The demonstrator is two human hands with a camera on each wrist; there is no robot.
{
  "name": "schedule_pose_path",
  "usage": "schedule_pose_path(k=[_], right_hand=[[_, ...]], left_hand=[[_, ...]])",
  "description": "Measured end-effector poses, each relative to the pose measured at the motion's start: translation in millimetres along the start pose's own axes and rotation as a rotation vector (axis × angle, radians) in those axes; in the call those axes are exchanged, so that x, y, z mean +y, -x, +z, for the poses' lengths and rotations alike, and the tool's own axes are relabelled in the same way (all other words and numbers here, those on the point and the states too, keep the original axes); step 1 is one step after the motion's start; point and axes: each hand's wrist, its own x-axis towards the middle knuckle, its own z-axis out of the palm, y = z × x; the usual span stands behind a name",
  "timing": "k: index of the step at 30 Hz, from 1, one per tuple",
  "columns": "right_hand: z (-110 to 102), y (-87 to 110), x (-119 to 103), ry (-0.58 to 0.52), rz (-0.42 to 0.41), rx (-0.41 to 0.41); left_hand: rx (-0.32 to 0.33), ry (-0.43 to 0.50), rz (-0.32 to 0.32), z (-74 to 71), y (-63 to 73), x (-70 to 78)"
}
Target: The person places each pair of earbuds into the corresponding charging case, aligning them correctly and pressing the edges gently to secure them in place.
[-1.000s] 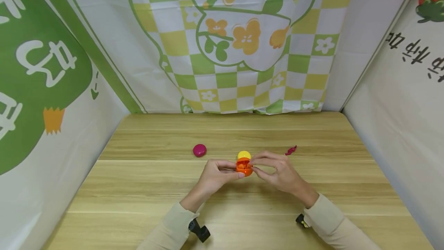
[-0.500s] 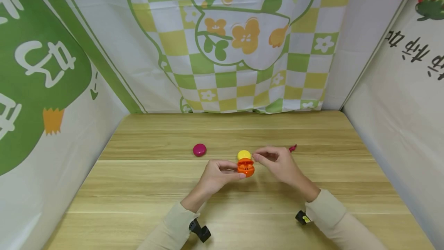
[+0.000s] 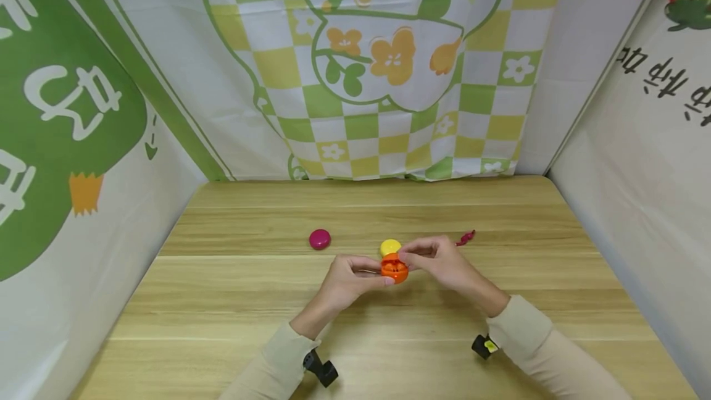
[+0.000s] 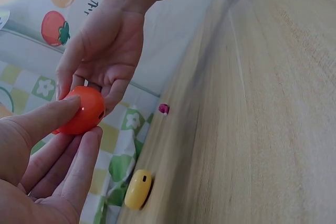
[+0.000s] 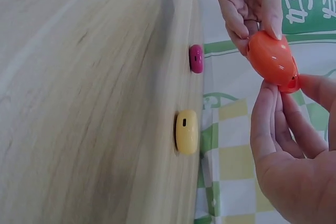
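In the head view my left hand (image 3: pixel 344 279) holds a small orange earbud case (image 3: pixel 394 271) above the table. Its lid stands partly raised, and orange earbuds show inside. My right hand (image 3: pixel 444 264) pinches the lid's right edge between thumb and fingers; the right wrist view has the thumb (image 5: pixel 315 86) on one side of the lid and fingertips on the other. In the left wrist view the left thumb (image 4: pixel 58 111) presses one side of the case while the fingers support it from beneath. Just behind the orange case lies a yellow case (image 3: pixel 390 247) with its lid down.
A magenta case (image 3: pixel 319 239) lies on the wooden table (image 3: pixel 250 307) to the left, its lid down. Small magenta pieces (image 3: pixel 466 237) lie behind my right hand. Printed cloth (image 3: pixel 366 134) hangs along the back edge, with more cloth at both sides.
My right hand drew back from the open case's inside, moved off to the right, then returned to take its lid. The lid has tilted further down. My left hand has stayed nearly still.
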Motion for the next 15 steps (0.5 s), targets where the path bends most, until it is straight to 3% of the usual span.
schedule_pose_path(k=[15], right_hand=[[2.5,5.6,0.5,0.063,-0.128,0.031]], left_hand=[[-0.013,-0.011,0.029,-1.9,0.2,-0.2]])
